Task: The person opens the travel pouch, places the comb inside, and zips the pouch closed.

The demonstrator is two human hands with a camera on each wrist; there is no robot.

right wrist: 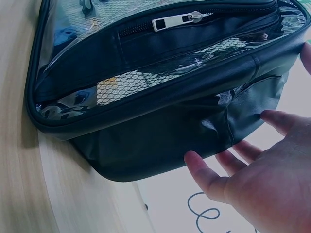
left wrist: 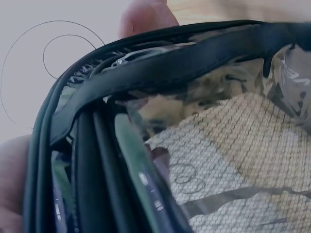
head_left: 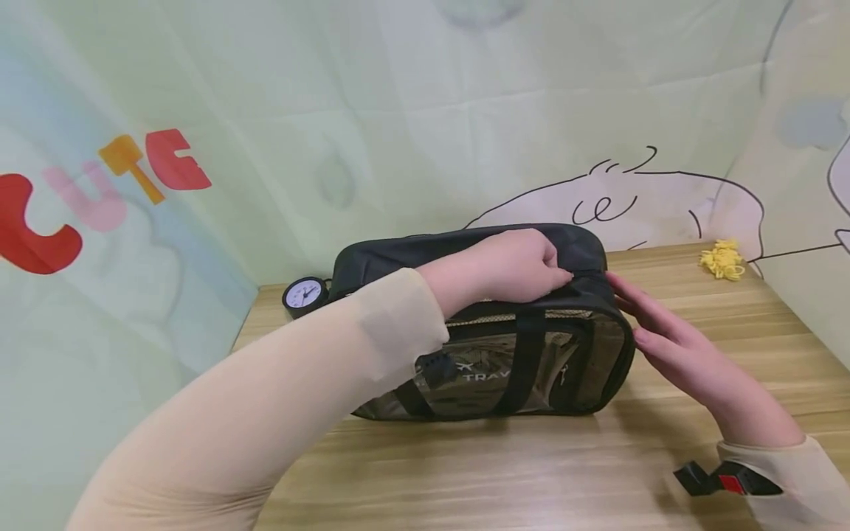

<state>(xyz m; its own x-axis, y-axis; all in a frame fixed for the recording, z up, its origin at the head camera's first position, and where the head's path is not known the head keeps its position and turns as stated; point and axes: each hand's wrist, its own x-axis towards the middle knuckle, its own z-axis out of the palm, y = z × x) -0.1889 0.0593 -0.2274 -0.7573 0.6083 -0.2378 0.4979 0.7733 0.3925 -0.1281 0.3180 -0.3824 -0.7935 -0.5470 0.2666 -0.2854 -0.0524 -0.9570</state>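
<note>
Left hand (head_left: 511, 265) curls over the bag (head_left: 531, 354) top, pinching at the zip end; right hand (head_left: 671, 346) flat, fingers spread, bracing its side near bench (head_left: 531, 472) back edge.

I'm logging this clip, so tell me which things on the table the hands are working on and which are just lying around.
In hand:
- black travel bag with clear side
- left hand gripping the bag's top edge
- right hand with straight fingers against the bag's end

Lying about:
- small clock behind the bag
- yellow bundle at the far corner
- wooden table
</note>
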